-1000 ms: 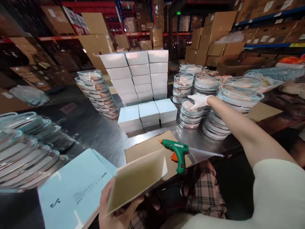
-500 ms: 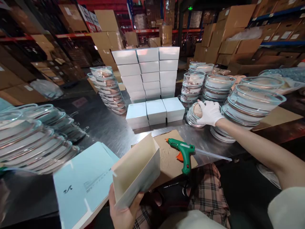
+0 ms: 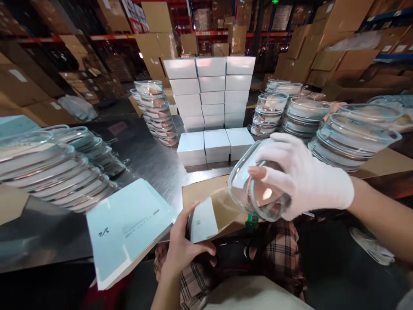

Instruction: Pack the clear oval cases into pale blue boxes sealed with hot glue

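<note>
The right hand, in a white glove, is held raised at mid-frame with fingers curled closed in a grip, forearm extended from the lower right. The bare left hand is held low, thumb up, fingers closed in a pinch.

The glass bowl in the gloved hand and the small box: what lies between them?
Head view: nothing solid; glass bowl in right hand hovers over open small box.

- Stacked boxes stand at the table's far middle.
- Left of them: lid stack.
- Right: bowl stacks.
- Before them: cardboard sheet.
</note>
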Action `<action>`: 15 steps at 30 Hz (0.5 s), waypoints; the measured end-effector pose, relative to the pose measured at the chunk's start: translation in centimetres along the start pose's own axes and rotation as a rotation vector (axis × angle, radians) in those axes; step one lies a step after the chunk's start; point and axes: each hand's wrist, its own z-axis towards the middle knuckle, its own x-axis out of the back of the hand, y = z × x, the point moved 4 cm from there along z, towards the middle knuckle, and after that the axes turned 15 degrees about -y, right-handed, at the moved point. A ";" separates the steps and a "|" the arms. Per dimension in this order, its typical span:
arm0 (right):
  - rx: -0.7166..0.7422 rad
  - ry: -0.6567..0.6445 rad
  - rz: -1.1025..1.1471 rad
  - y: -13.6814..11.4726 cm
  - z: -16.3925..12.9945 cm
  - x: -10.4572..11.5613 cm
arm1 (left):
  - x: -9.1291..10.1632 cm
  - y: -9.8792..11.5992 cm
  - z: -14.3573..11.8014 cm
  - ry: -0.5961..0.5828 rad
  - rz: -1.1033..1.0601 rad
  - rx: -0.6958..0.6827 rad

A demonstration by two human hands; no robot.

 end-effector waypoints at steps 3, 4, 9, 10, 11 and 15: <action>0.166 -0.209 -0.168 -1.8 3.4 0.7 | -0.3 -0.6 0.7 -0.162 -0.127 -0.010; 0.206 -0.241 -0.256 -2.6 4.3 0.6 | -0.4 -1.0 0.7 -0.162 -0.188 0.000; 0.466 -0.150 -0.466 -6.8 6.0 0.8 | -3.0 -3.6 -0.3 0.081 -0.371 0.019; 0.471 -0.140 -0.392 -6.8 5.9 1.2 | -3.7 -4.1 -0.7 0.134 -0.361 0.023; 0.444 -0.135 -0.288 -6.4 5.7 1.8 | -4.5 -4.7 -1.1 0.187 -0.352 0.030; 0.141 -0.028 0.193 -3.6 4.2 2.0 | -6.8 -6.8 -2.8 0.342 -0.367 0.097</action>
